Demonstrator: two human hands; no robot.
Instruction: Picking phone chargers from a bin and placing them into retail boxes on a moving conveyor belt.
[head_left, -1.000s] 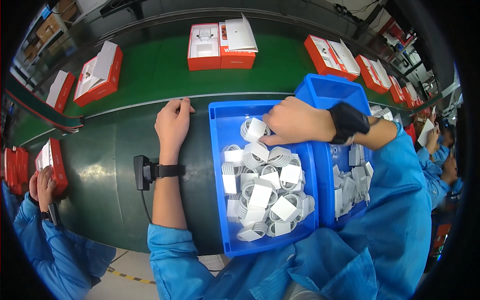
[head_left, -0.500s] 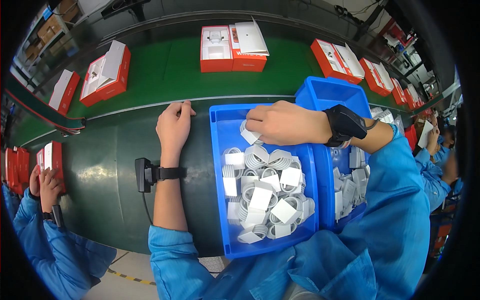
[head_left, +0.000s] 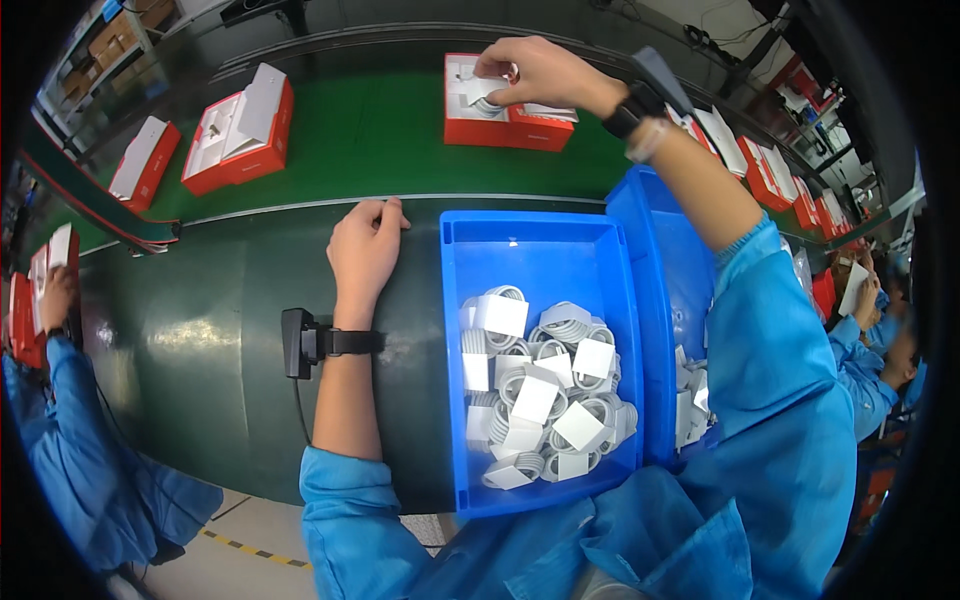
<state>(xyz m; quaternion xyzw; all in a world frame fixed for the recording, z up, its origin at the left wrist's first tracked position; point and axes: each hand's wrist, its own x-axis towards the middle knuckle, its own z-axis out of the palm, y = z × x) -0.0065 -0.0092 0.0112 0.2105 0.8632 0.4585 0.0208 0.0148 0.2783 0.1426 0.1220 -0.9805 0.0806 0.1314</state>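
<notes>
My right hand (head_left: 540, 75) is over the open red box (head_left: 478, 132) at the far middle. Its fingers pinch a coiled white cable (head_left: 488, 105) with a white paper band, at the box's white inner tray. My left hand (head_left: 364, 252) lies on the dark green table left of the blue bin (head_left: 560, 255), its fingers curled in and nothing visible in them. Several banded white cable coils (head_left: 535, 398) are heaped in the near part of that bin. The box's raised lid part is mostly hidden behind my right hand.
Beside the first bin stands a second blue bin (head_left: 672, 250) with small white pieces (head_left: 690, 400). More open red boxes (head_left: 235, 150) line the green belt (head_left: 350, 120) both ways. A co-worker's hand (head_left: 57, 298) is on a red box at far left; other people work at right.
My right hand has moved from the blue bin up and away to the red box, carrying a cable coil. The belt boxes appear shifted right. The left co-worker's hands have moved. My left hand still rests.
</notes>
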